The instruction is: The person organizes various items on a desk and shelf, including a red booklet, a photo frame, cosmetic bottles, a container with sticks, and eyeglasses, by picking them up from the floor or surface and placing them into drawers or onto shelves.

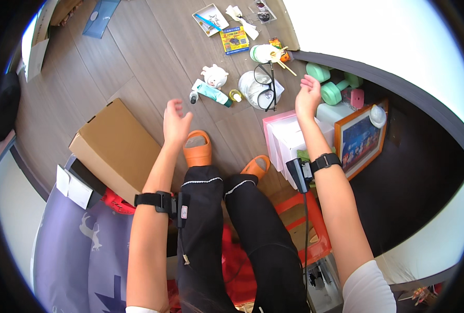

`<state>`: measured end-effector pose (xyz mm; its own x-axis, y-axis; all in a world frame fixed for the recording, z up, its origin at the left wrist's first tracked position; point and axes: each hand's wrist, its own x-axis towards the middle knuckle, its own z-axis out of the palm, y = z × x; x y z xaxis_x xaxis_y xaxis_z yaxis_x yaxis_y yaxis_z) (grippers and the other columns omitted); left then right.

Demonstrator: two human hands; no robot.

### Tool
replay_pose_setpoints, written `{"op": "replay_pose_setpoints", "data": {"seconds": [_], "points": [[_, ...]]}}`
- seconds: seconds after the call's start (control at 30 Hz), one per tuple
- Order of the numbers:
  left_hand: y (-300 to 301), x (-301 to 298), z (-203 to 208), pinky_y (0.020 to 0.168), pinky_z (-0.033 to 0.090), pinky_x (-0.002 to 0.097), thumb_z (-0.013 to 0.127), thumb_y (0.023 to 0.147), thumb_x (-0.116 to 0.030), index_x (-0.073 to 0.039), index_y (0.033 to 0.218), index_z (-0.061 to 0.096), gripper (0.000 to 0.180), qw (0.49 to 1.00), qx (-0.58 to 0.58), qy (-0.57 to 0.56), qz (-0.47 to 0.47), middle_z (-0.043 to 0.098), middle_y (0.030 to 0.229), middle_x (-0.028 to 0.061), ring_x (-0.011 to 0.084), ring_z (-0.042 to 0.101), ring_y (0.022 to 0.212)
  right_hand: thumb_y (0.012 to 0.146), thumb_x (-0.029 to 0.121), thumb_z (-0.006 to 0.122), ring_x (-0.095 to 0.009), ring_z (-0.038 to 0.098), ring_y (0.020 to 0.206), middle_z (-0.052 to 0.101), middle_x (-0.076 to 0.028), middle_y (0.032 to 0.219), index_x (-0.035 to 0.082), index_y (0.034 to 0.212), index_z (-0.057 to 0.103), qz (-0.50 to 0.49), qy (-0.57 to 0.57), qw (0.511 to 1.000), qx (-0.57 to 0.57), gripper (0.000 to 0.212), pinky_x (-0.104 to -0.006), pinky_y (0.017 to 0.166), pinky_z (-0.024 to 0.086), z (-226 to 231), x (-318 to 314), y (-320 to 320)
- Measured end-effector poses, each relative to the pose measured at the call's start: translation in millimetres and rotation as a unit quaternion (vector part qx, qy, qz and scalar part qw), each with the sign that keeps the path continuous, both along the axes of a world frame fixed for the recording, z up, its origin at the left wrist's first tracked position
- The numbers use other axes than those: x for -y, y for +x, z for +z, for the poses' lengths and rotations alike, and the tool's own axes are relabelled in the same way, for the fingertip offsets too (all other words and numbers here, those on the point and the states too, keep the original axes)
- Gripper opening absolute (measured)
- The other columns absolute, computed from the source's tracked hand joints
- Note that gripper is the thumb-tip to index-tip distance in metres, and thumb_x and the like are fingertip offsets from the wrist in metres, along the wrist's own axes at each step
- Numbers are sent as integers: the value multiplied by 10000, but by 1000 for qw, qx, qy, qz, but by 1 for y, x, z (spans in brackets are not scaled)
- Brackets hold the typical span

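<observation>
The wooden floor (143, 68) spreads away from you, with a cardboard box (114, 148) at the left and a framed picture (365, 138) at the right. Your left hand (176, 125) is empty, fingers loosely curled and apart, just nearer you than the small bottle (194, 97) and the tube (210, 92). Your right hand (307, 99), empty too, fingers loosely extended, hangs between the glasses (272, 88) on its left and the green dumbbells (331, 94) on its right.

I wear orange slippers (197, 155) and black, white-trimmed trousers (200, 208) — and I see a brown carton (114, 146), mint-green dumbbells (331, 94), a pale aqua tube (210, 93), and purple fabric (60, 250) patterned with a white animal figure (89, 231).
</observation>
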<state>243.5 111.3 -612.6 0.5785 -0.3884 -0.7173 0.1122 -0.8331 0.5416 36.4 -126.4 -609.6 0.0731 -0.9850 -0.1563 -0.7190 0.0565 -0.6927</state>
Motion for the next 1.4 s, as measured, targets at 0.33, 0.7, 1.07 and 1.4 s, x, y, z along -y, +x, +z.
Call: {"op": "replay_pose_setpoints", "data": {"seconds": [0.33,0.7,1.07,1.4], "points": [[-6,51,-50,858,373,374,569,672,-147,-40,1104,412,472,996,85,-16,-27,445,1084,171,305,433,1025,639,-58,609,-216,542,962,405,-115,1227,108,1258,353,370,239,898,23,690,-283,780,455,-41,76,43],[-9,84,-5,929,308,341,564,677,-32,-21,1089,428,434,943,260,-201,-52,440,1091,127,267,394,1081,556,119,726,-223,571,867,543,-61,1071,80,1104,488,380,-94,918,-65,599,-298,752,451,-29,74,45],[-84,121,140,971,290,395,690,531,-56,-47,1147,418,674,887,115,-420,-156,443,1183,144,296,396,1131,519,133,734,-191,509,976,531,-106,1035,14,1067,457,399,100,911,-11,626,-311,843,413,182,-29,15],[-65,6,120,957,283,484,744,542,-99,-59,992,515,506,925,56,-353,-130,557,966,96,251,538,959,513,169,778,-133,547,780,561,-50,976,65,1062,525,400,270,859,171,614,-249,645,451,134,-86,16]]}}
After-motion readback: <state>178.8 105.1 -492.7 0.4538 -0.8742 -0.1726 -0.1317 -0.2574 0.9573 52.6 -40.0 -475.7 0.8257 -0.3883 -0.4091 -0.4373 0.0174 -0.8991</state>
